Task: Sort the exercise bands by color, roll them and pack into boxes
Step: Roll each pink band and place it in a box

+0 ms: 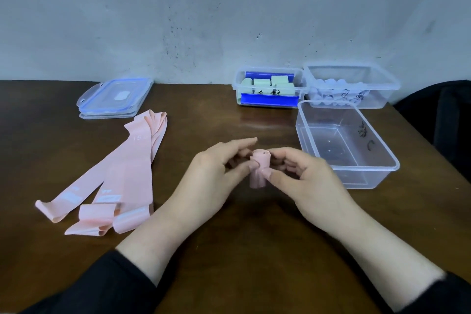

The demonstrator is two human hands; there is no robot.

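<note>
Both hands meet over the near middle of the dark table (229, 250). The left hand (216, 171) and right hand (298, 173) each pinch the pink roll (259, 169), which stands nearly upright between them. I'd say the right hand is better placed to carry it, since the empty box (308, 130) sits just right and slightly farther. Left lie the unrolled pink bands (122, 176). Farther back stand the filled boxes (238, 81) and stacked lids (114, 95).
</note>
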